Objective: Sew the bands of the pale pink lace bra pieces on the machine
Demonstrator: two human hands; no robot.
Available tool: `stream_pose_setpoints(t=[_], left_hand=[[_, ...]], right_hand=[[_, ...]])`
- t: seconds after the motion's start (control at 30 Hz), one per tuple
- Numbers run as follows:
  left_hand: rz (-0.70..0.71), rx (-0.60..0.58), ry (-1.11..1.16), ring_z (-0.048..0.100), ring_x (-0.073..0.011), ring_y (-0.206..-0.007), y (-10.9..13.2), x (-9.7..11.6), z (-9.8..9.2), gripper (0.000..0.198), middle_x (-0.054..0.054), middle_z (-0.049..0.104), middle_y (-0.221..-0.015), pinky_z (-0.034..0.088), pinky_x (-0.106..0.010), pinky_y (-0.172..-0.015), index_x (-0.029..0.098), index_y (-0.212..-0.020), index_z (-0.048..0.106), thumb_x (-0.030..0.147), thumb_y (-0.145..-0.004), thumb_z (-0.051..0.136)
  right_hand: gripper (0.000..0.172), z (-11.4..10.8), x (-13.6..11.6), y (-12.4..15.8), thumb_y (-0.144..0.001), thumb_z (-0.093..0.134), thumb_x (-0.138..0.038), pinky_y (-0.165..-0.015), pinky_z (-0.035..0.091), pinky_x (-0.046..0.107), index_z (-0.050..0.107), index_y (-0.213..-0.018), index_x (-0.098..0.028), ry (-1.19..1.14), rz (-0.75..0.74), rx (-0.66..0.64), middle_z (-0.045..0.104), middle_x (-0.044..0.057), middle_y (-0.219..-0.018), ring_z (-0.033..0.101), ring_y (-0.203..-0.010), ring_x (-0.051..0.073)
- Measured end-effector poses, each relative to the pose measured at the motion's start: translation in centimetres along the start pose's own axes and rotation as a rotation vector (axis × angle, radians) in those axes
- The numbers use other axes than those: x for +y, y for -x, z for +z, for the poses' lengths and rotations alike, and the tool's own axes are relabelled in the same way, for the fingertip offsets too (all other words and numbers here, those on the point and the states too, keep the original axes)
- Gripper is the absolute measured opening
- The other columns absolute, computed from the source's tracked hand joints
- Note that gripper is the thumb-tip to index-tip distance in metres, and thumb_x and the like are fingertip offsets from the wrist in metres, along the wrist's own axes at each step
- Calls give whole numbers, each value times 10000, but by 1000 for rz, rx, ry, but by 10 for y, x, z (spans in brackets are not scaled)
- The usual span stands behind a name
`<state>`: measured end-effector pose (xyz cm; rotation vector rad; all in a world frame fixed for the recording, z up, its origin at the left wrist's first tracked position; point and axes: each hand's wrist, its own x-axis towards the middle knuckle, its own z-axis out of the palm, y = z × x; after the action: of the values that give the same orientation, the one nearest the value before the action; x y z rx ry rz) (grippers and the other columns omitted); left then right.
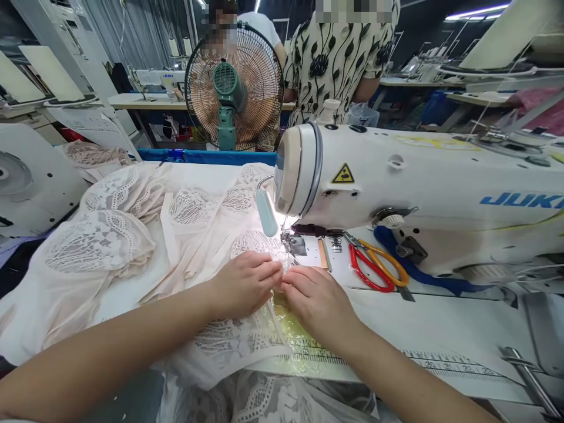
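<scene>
Pale lace fabric (220,343) lies under the presser foot (286,238) of a white sewing machine (343,194) and drapes over the table's front edge. My left hand (247,282) rests on the fabric just in front of the needle area, its fingers pinched on the edge. Fingertips almost touching it, my right hand (319,299) is closed on the same fabric edge from the right side. The exact pinch of both hands is partly hidden by the fingers. A light-blue guard (267,212) hangs beside the needle.
Red-handled scissors (370,270) and orange-handled scissors (390,261) lie right of the needle plate. More lace pieces (101,241) are spread to the left. A measuring tape (440,364) runs along the table edge. Behind stand a fan (233,88) and people, one in a patterned shirt (335,64).
</scene>
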<state>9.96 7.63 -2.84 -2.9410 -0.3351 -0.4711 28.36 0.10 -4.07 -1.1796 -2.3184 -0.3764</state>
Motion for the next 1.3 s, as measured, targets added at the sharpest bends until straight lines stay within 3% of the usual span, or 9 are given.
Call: stream_pose_setpoints(t=[0.13, 0.43, 0.8, 1.1, 1.3], left_hand=[[59, -52, 44, 446, -241, -1191, -2, 2, 5, 316, -84, 584, -1201, 285, -423, -1061, 112, -1124, 562, 226, -886, 387], [59, -16, 100, 489, -219, -1165, -6, 3, 4, 328, -92, 576, -1226, 335, -389, -1051, 82, -1152, 553, 185, -885, 392], [123, -116, 148, 532, -236, -1074, -7, 5, 1, 358, -102, 593, -1182, 428, -386, -948, 62, -1136, 557, 250, -863, 422], [155, -115, 195, 511, -239, -1082, -11, -16, 5, 326, -114, 587, -1172, 415, -396, -950, 102, -1114, 555, 244, -850, 427], [215, -79, 223, 530, -235, -1055, -16, -33, 6, 304, -118, 588, -1164, 435, -399, -913, 113, -1093, 568, 211, -869, 388]], right_hand=[[217, 0, 1, 8, -836, 438, -55, -703, 390, 306, 619, -758, -147, 9, 39, -49, 652, 47, -796, 540, -795, 177], [181, -6, 2, 10, -829, 468, -73, -698, 375, 297, 594, -748, -174, -19, 134, -16, 637, 23, -778, 534, -782, 165], [259, 3, -1, 14, -856, 399, -54, -733, 421, 287, 621, -768, -157, 17, 116, -49, 653, 46, -824, 537, -809, 163], [191, 9, 0, 0, -740, 502, -8, -650, 381, 299, 596, -707, -171, 148, 191, -156, 592, 26, -724, 507, -748, 175], [201, 9, -2, 2, -757, 476, -8, -705, 372, 329, 608, -760, -159, 182, 181, -170, 615, 62, -824, 502, -887, 209]])
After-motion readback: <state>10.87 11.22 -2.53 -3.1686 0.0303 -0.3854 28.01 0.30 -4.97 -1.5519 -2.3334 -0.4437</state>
